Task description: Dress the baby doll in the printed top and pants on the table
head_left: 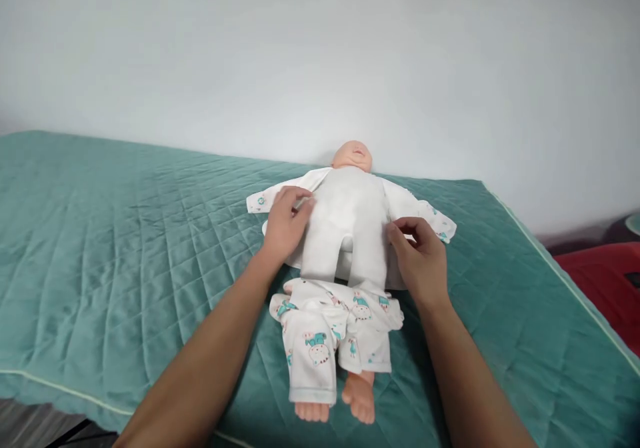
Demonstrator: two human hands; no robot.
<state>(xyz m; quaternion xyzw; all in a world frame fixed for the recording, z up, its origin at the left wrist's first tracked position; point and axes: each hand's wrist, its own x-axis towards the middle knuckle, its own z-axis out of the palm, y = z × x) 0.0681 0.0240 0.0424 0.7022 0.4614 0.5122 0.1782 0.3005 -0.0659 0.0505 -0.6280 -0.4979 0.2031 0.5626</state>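
A baby doll point(345, 198) lies on its back with its head toward the wall. Its white cloth body is bare in front, and a white printed shirt point(400, 198) covers its arms, hanging open behind the torso. White pants point(320, 341) with cartoon animals are bunched around its lower legs, and both feet stick out below. Beside the torso on the left is my left hand point(287, 225), its fingers loosely curved with a gap before the thumb. My right hand point(423, 255) is at the torso's other side, thumb and forefinger pinched together; whatever lies between them is hidden.
A green quilted cover point(150, 235) with pale piping lies under the doll. Behind it rises a white wall point(200, 68). A red plastic chair or stool point(603, 281) stands past the right edge. Dark floor point(30, 425) shows at the lower left.
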